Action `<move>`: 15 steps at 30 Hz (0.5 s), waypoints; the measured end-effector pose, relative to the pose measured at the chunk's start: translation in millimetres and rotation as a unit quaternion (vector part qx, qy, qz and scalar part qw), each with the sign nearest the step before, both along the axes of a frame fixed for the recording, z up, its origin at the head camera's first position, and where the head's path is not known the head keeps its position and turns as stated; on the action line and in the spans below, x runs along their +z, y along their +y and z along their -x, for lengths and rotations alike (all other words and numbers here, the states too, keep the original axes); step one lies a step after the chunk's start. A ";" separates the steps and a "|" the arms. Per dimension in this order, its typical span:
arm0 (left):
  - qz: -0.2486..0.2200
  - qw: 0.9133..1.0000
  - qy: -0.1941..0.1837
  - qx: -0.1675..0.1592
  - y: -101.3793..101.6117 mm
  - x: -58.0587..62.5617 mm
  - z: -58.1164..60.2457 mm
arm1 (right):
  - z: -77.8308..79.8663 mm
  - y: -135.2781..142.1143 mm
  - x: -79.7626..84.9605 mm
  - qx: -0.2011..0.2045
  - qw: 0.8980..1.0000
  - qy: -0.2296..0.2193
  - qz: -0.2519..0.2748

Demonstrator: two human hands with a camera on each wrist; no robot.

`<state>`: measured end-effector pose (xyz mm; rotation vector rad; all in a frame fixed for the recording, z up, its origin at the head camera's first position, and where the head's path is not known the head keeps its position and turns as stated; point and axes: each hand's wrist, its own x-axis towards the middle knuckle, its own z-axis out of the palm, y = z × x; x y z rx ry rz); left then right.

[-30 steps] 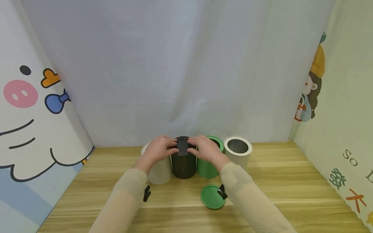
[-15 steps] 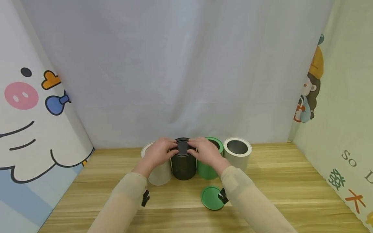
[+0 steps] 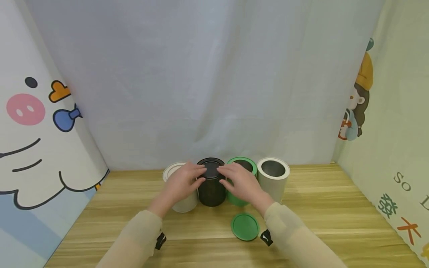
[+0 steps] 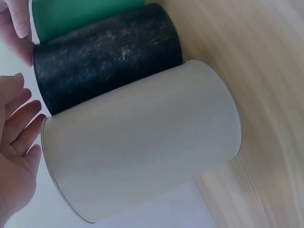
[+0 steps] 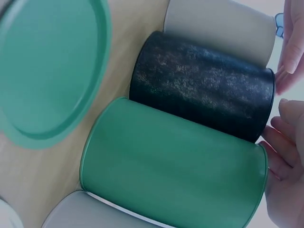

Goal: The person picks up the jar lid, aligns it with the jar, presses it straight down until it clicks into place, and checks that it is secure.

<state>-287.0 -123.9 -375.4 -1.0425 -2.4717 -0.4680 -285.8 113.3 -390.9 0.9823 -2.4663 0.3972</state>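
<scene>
A black can (image 3: 212, 191) stands in a row of cans with a black lid (image 3: 211, 169) on top. My left hand (image 3: 182, 181) is at the lid's left side, its fingers loosely extended over the white can beside it. At the lid's right side, over the green can (image 3: 244, 160), is my right hand (image 3: 244, 183), also with relaxed fingers. Neither hand holds anything. In the left wrist view the fingers (image 4: 23, 126) are right by the can tops. The left white can (image 4: 142, 142) has a white lid; the green can's top is open.
Another white can (image 3: 273, 182), open at the top, stands at the row's right end. A green lid (image 3: 245, 226) lies on the wooden table (image 3: 201, 249) in front of the green can. Behind the cans hangs a pale curtain (image 3: 214, 93). A pale round edge (image 5: 7, 218) shows in the right wrist view's corner.
Both hands have drawn back slightly from the black lid toward me and apart, uncovering more of it and of the green can's rim. The cans and green lid have stayed put.
</scene>
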 end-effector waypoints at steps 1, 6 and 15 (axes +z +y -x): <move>-0.001 1.000 0.008 -0.005 0.0 -1.8 -1.5 | -1.3 0.1 -0.9 0.005 1.000 0.007 -0.002; 0.008 0.999 0.042 -0.016 1.3 -9.3 -7.7 | -5.5 -0.6 -5.3 0.025 0.999 0.041 -0.004; 0.034 0.997 0.065 0.017 4.0 -19.0 -19.2 | -8.3 -1.6 -14.0 0.042 0.996 0.082 0.009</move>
